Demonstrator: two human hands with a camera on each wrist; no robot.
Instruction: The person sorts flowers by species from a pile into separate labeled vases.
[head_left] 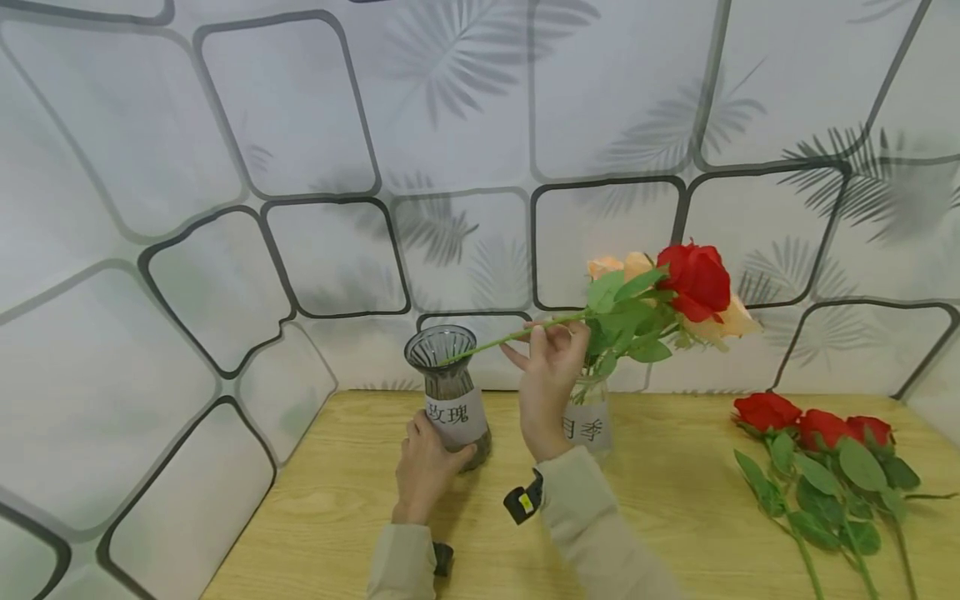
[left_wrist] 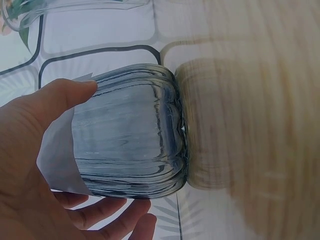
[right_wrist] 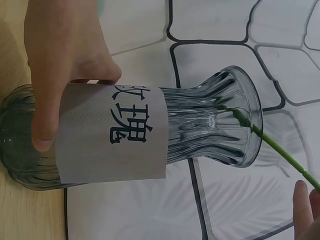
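A grey ribbed glass vase point(head_left: 447, 385) with a paper label stands on the table, leaning slightly in the head view. My left hand point(head_left: 429, 468) grips its lower body, thumb on one side and fingers on the other in the left wrist view. Between the fingertips of my right hand point(head_left: 551, 387) is the green stem of a red rose point(head_left: 693, 282). That stem point(right_wrist: 282, 151) slants down to the left, its cut end inside the vase's flared mouth. The bloom and leaves extend to the right of the hand.
Behind my right hand stands a clear glass vase point(head_left: 602, 400) with a label, holding peach flowers point(head_left: 737, 321). Several red roses point(head_left: 767, 412) with leafy stems lie at the right of the wooden table point(head_left: 675, 517). A patterned wall point(head_left: 465, 250) rises along the table's back edge.
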